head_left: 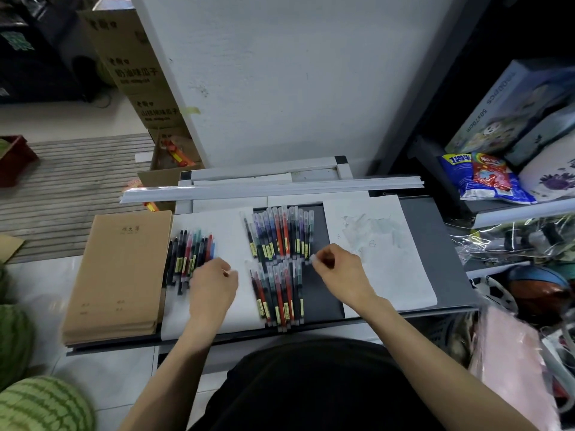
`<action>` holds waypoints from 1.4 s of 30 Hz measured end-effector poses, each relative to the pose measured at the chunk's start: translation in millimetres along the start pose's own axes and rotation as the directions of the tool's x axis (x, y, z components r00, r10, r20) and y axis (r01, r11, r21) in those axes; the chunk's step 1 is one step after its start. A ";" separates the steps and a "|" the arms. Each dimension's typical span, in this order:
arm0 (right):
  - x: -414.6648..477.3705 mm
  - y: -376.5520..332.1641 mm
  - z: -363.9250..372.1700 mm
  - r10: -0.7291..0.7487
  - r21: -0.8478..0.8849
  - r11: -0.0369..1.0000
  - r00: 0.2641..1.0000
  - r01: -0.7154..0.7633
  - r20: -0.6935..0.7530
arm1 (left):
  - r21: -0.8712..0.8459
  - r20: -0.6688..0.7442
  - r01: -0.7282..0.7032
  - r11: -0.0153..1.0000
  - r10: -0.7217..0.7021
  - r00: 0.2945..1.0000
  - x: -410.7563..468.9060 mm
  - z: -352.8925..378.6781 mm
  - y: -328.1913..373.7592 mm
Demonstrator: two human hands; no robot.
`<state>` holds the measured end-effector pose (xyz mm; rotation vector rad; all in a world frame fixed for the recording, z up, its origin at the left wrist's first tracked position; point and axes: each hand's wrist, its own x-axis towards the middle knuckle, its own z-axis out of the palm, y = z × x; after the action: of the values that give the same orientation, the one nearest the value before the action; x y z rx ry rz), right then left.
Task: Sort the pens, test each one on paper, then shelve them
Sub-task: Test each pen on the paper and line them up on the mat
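Black fabric of the person's lap fills the bottom edge. Left hand (214,284) is curled, thumb and finger pinching a thin reddish pen tip (228,272); the rest is hidden. Right hand (339,269) pinches a small frosted cap (312,259). Slim pens (280,234) with translucent caps and yellow labels lie in two rows on the smooth dark grey shelf board (317,293). A looser fan (191,256) lies on the left white sheet (230,231). Matte kraft notebooks (121,275) are stacked far left.
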<state>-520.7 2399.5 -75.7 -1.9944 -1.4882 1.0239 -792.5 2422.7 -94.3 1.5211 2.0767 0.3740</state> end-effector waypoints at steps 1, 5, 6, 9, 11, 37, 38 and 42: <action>-1.3 -2.7 -0.1 0.003 0.054 0.999 1.000 -0.003 0.006 | 0.021 -0.042 0.005 1.000 -0.004 0.999 7.3 -5.1 -4.5; -7.2 -13.8 -2.0 0.025 0.293 0.955 0.998 -0.039 0.051 | 0.206 -0.093 -0.013 0.979 0.033 0.995 27.7 -18.2 -18.2; -8.7 -16.2 -2.9 0.022 0.343 0.938 0.998 -0.041 0.061 | 0.237 -0.084 -0.011 0.971 0.032 0.996 29.5 -19.0 -19.2; -13.0 -22.0 -6.6 0.008 0.451 0.892 0.996 -0.046 0.086 | 0.331 -0.073 -0.022 0.943 0.049 0.996 30.8 -19.3 -17.5; -15.8 -24.1 -8.7 0.018 0.534 0.843 0.994 -0.072 0.106 | 0.377 -0.055 -0.017 0.926 0.041 0.998 30.6 -17.7 -15.6; -32.6 -70.0 -26.8 0.113 0.932 0.208 0.954 -0.296 0.277 | -0.433 0.468 -0.131 0.892 0.347 0.812 -58.1 -40.3 86.5; -33.6 -70.9 -26.8 0.111 0.931 0.228 0.957 -0.286 0.267 | -0.439 0.460 -0.135 0.888 0.351 0.816 -59.6 -40.0 88.2; -36.3 -72.8 -27.0 0.109 0.929 0.263 0.964 -0.262 0.241 | -0.452 0.441 -0.146 0.880 0.363 0.821 -62.3 -40.4 90.1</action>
<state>-549.6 2390.6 4.5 -1.1420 -0.3248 1.6415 -730.1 2397.0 1.0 1.4515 1.2808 0.4069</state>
